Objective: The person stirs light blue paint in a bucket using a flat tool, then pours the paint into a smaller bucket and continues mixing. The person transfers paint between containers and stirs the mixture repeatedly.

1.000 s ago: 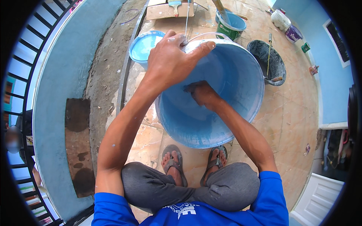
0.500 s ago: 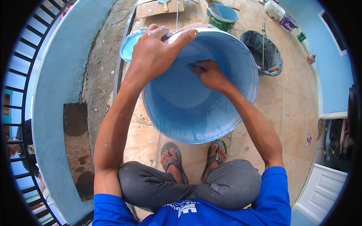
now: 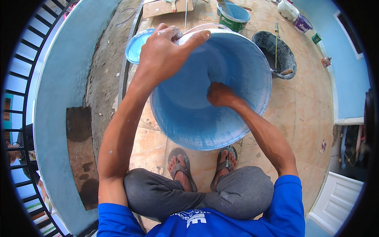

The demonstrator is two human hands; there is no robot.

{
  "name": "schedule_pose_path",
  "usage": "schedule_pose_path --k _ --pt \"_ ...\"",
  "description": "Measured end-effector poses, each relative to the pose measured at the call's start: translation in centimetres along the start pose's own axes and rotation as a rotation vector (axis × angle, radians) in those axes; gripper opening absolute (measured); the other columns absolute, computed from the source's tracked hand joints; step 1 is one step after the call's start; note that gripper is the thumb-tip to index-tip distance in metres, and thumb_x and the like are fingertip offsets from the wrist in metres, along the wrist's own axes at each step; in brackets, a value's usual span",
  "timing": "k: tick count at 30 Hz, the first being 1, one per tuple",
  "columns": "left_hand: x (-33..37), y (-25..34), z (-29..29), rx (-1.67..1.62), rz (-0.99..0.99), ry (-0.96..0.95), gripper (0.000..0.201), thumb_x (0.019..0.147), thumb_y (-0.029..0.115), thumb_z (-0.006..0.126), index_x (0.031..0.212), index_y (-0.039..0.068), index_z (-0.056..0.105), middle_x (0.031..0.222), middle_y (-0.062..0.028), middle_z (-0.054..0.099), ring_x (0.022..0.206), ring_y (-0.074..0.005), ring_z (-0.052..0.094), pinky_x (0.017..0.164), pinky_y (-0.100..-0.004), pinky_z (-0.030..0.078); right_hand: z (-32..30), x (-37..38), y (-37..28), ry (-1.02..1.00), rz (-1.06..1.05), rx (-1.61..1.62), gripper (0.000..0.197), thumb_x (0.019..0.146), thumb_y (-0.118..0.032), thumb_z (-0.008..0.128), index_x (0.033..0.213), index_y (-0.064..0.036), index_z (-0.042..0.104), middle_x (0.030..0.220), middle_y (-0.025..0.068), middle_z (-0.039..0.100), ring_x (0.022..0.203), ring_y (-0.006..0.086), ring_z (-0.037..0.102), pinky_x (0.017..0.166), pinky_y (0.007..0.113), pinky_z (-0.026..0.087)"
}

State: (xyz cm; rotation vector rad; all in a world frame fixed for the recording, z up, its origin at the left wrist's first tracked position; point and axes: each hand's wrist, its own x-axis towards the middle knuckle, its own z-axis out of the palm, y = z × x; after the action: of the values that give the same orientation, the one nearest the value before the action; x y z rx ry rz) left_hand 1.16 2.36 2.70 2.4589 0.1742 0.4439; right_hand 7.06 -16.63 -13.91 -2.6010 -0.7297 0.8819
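A large bucket (image 3: 173, 122), coated inside with light blue paint, stands tipped toward me between my arms. My left hand (image 3: 164, 53) grips its far-left rim, thumb over the edge and paint smears on the knuckles. Deep inside the bucket, my right hand (image 3: 221, 94) is closed in a fist near the inner wall. A small dark bluish thing (image 3: 211, 74) juts out beyond its fingers; its kind is too blurred and dark to tell.
A blue-paint-covered lid (image 3: 136, 49) lies left of the bucket. Behind it are a green paint pail (image 3: 233, 25) and a cardboard sheet (image 3: 158, 8) with a brush. A black tub (image 3: 286, 59) with a roller stands right. My sandalled feet are close in front.
My right hand has moved down and slightly right inside the bucket, along with the dark thing it holds. The left hand keeps its hold on the rim, the bucket shifting barely.
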Motion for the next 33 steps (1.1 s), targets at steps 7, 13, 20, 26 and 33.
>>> schedule_pose_path --k 7,13,20,26,33 --pt "-0.5 0.4 0.5 -0.030 0.010 -0.014 0.089 0.081 0.076 0.067 0.104 -0.010 0.074 0.108 -0.0227 0.068 0.097 -0.0367 0.069 0.086 -0.0443 0.054 3.3 -0.1 -1.3 0.050 -0.089 0.735 0.026 0.095 -0.013 0.056 0.105 0.0063 0.071 0.080 0.0131 0.066 0.064 0.0220 0.058 0.060 0.036 0.046" --pt "-0.7 0.1 0.0 -0.014 0.009 0.021 0.090 0.081 0.077 0.066 0.104 -0.010 0.074 0.107 -0.0240 0.068 0.096 -0.0378 0.070 0.085 -0.0460 0.054 -0.2 -1.1 -3.6 0.018 -0.095 0.706 0.040 0.088 0.012 0.047 0.115 0.0015 0.074 0.125 0.0211 0.070 0.110 0.0329 0.068 0.097 0.037 0.051" --pt "-0.4 0.6 0.3 0.026 0.019 0.024 0.084 0.085 0.074 0.064 0.102 -0.009 0.075 0.104 -0.0218 0.068 0.097 -0.0344 0.068 0.086 -0.0437 0.054 -2.8 0.8 -2.6 0.437 -0.281 0.317 0.027 0.092 -0.013 0.054 0.104 -0.0021 0.076 0.111 0.0213 0.074 0.108 0.0356 0.069 0.097 0.044 0.051" --pt "-0.2 0.5 0.7 0.010 0.036 0.028 0.087 0.081 0.076 0.067 0.094 -0.009 0.074 0.103 -0.0249 0.066 0.091 -0.0393 0.069 0.081 -0.0476 0.054 -4.4 -0.7 -1.9 0.467 -0.152 -0.598 0.017 0.086 -0.015 0.061 0.088 -0.0110 0.077 0.091 0.0151 0.076 0.087 0.0292 0.075 0.078 0.043 0.056" --pt "-0.1 0.9 1.1 -0.017 0.076 0.038 0.084 0.082 0.076 0.067 0.094 -0.007 0.075 0.104 -0.0248 0.066 0.092 -0.0396 0.069 0.083 -0.0486 0.053 -0.1 -1.3 -0.4 0.269 -0.057 -0.488 0.018 0.085 -0.017 0.062 0.090 -0.0086 0.077 0.087 0.0149 0.076 0.084 0.0307 0.075 0.078 0.043 0.058"
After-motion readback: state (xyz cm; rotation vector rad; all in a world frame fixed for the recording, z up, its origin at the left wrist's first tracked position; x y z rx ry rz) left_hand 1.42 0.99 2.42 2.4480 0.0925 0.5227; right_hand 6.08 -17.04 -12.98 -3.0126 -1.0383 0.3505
